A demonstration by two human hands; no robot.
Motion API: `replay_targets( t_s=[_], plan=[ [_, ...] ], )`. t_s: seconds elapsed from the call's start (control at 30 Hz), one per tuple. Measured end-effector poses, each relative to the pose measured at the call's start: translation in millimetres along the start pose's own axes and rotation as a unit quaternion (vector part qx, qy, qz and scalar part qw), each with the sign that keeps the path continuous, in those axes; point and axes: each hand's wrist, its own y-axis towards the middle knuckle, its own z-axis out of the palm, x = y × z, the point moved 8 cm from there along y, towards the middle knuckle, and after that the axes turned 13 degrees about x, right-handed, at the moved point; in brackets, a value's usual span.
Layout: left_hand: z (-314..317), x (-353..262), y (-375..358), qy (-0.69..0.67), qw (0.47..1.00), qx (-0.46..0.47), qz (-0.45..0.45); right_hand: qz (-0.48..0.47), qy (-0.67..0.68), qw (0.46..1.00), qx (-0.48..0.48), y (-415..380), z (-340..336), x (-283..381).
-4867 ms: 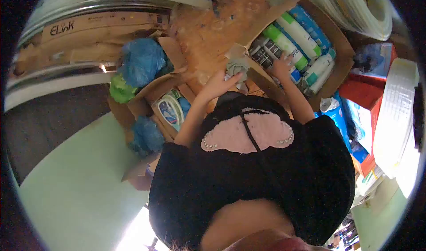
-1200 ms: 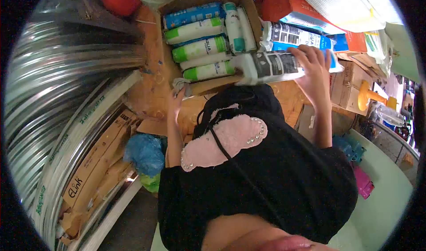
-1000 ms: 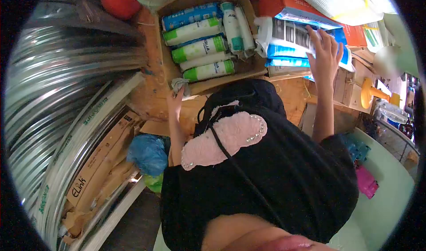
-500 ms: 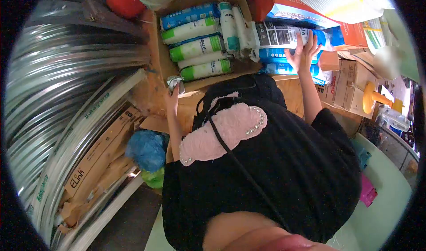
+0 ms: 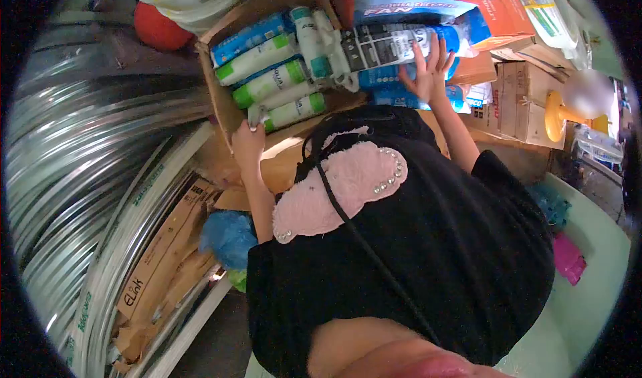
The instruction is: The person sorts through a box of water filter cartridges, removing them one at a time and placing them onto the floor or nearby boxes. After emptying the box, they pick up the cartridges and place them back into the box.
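An open cardboard box holds several wrapped cylinders, some with green ends, one blue. At the box's near left corner, my left hand is closed on a crumpled bit of clear wrapping, beside the nearest green-ended cylinder. My right hand has its fingers spread over a black and white packet with a blue end. That packet lies across the box's right side, on top of blue packets.
Coiled clear hoses fill the left side, by a long brown carton. A blue bag lies near my left arm. Orange boxes stand at the back right, brown cartons and a yellow object farther right.
The view has shifted, so the box appears farther left and more tilted. My left hand has turned at the box corner. My right hand stays spread on the black and white packet.
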Motion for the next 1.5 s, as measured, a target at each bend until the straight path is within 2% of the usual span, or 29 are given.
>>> replay_targets(
  t_s=[0.03,0.1,0.17,0.23,0.3,0.33,0.4,0.43,0.47,0.5,0.57,0.6,0.7,0.77,0.83,0.87,0.97,1.0,1.1,1.13,1.17,1.27,1.37,1.4,1.47,1.5],
  plan=[
    [2,-17,6,-0.004,1.000,-0.001,0.001,0.000,0.007,1.000,-0.004,-4,-5,-1],
    [-7,-76,18,-0.021,0.980,-0.083,0.182,0.007,-0.008,1.000,0.017,-17,-16,-6],
    [-16,-138,13,-0.093,0.955,-0.092,0.265,-0.029,-0.045,0.993,0.108,-27,-9,-11],
    [-21,-196,0,-0.097,0.915,-0.122,0.373,-0.022,-0.011,0.994,0.104,-40,-13,-25],
    [-30,-251,-25,-0.018,0.887,-0.131,0.442,-0.019,0.013,0.995,0.097,-56,-24,-32],
    [-24,-262,-26,-0.013,0.887,-0.132,0.442,-0.073,-0.002,0.994,0.083,-67,-25,-29],
    [-3,-283,-25,0.051,0.864,-0.097,0.491,-0.086,-0.010,0.993,0.077,-82,-21,-46],
    [2,-284,-19,0.053,0.865,-0.094,0.490,-0.101,-0.023,0.992,0.075,-92,-18,-52],
    [8,-283,-13,0.084,0.868,-0.111,0.476,-0.075,-0.012,0.989,0.124,-102,-4,-65],
    [12,-282,-9,0.115,0.871,-0.126,0.462,-0.073,-0.008,0.989,0.128,-106,3,-74],
    [15,-283,-8,0.104,0.874,-0.123,0.458,-0.152,-0.146,0.975,0.065,-106,13,-73],
    [17,-279,-8,0.090,0.883,-0.114,0.446,-0.154,-0.105,0.981,0.049,-101,10,-73],
    [22,-271,-14,0.062,0.898,-0.118,0.419,-0.197,-0.113,0.973,0.038,-97,11,-74],
    [24,-269,-19,0.045,0.903,-0.128,0.407,-0.195,-0.119,0.972,0.048,-94,8,-71],
    [22,-272,-22,0.042,0.902,-0.160,0.399,-0.188,-0.170,0.967,-0.003,-86,-7,-60],
    [23,-275,-22,0.042,0.903,-0.159,0.398,-0.171,-0.180,0.968,0.047,-95,15,-67],
    [21,-283,-21,0.044,0.902,-0.189,0.385,-0.147,-0.167,0.973,0.063,-94,19,-46],
    [22,-285,-20,0.064,0.899,-0.194,0.388,-0.146,-0.100,0.973,0.147,-92,26,-41],
    [21,-287,-24,0.112,0.902,-0.193,0.371,-0.194,-0.157,0.962,0.108,-83,25,-21],
    [23,-285,-23,0.133,0.910,-0.176,0.350,-0.188,-0.098,0.972,0.100,-82,21,-21],
    [23,-283,-20,0.153,0.918,-0.160,0.329,-0.187,-0.095,0.973,0.093,-84,21,-21],
    [16,-283,-25,0.188,0.925,-0.160,0.290,-0.182,-0.020,0.973,0.140,-94,19,-23],
    [13,-273,-20,0.173,0.938,-0.148,0.262,-0.182,-0.020,0.975,0.127,-92,2,-22],
    [15,-272,-19,0.172,0.938,-0.149,0.262,-0.182,-0.022,0.975,0.127,-94,2,-23],
    [18,-281,-26,0.174,0.908,-0.180,0.336,-0.197,-0.018,0.972,0.125,-98,3,-25],
    [19,-284,-27,0.174,0.907,-0.181,0.337,-0.196,-0.019,0.973,0.123,-98,2,-24]
  ],
)
